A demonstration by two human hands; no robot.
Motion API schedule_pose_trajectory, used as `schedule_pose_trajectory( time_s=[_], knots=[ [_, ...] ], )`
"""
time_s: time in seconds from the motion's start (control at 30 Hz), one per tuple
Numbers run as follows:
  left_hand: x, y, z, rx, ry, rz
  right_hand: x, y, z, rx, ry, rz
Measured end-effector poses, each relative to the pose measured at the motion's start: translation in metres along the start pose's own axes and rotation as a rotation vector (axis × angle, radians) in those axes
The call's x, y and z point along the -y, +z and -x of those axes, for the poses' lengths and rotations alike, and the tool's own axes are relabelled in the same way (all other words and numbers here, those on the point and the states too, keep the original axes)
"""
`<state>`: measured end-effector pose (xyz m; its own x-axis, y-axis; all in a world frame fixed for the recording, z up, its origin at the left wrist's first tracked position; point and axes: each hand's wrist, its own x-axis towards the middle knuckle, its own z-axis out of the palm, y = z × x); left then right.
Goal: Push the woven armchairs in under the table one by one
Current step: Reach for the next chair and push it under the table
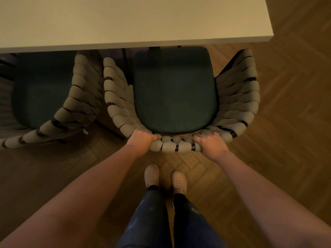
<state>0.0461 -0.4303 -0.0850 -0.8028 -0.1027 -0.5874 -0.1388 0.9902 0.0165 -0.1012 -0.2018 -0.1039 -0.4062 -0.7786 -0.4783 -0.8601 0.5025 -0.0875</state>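
Note:
A woven armchair (173,145) with thick beige cord and a dark green seat cushion stands right in front of me, its seat front just at the edge of the white table (136,20). My left hand (141,138) grips the top of its backrest on the left, fingers curled over the cord. My right hand (211,143) grips the same backrest on the right. A second woven armchair (71,108) of the same kind stands to the left, its seat partly under the table.
The floor is herringbone wood parquet (286,122). My two feet in light shoes (151,174) stand just behind the chair. The table's right end lies at the upper right, with open floor beyond it. The two chairs' armrests almost touch.

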Motion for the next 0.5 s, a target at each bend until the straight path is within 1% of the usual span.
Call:
schedule_pose_trajectory(
  time_s=[0.17,0.3,0.5],
  knots=[
    [0.013,-0.016,-0.014,-0.022,-0.012,0.003,-0.005,-0.013,-0.018,-0.014,-0.048,-0.010],
    [0.022,-0.024,-0.022,-0.009,-0.031,0.019,-0.007,-0.027,-0.031,-0.029,-0.092,-0.008],
    [0.036,-0.033,-0.038,0.028,-0.030,0.026,-0.013,-0.040,-0.047,-0.035,-0.099,-0.028]
  ],
)
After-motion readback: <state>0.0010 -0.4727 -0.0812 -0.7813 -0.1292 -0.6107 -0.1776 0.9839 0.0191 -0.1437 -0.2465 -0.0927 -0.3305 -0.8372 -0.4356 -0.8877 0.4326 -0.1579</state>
